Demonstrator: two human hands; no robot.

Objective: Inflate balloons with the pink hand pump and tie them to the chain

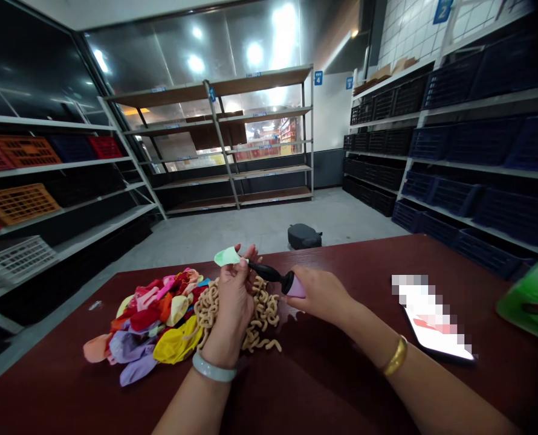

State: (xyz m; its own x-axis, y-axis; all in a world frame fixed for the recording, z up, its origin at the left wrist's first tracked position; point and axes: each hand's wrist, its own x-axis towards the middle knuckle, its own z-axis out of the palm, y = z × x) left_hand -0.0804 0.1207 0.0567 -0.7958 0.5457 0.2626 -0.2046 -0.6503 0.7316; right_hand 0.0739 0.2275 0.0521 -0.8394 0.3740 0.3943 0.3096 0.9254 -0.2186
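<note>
My left hand (238, 290) is raised over the pile, its fingers pinching a pale green balloon (227, 257) that hangs limp to the left. A black-and-purple balloon pump (269, 273) points its black tapered end at those fingers. Whether its tip sits inside the balloon's neck is hidden by the fingers. My right hand (321, 293) is wrapped round the pump's purple part. Beneath and beside my left wrist lie many beige curled pieces (265, 311). To their left spreads a heap of limp balloons (149, 320) in yellow, red, pink, lilac and orange.
On the dark red table (341, 386), a phone (436, 320) with a lit screen lies at the right. Behind it is a green bag (534, 299). A dark grey object (304, 236) rests on the floor beyond. Shelves with plastic crates (19, 202) line both sides.
</note>
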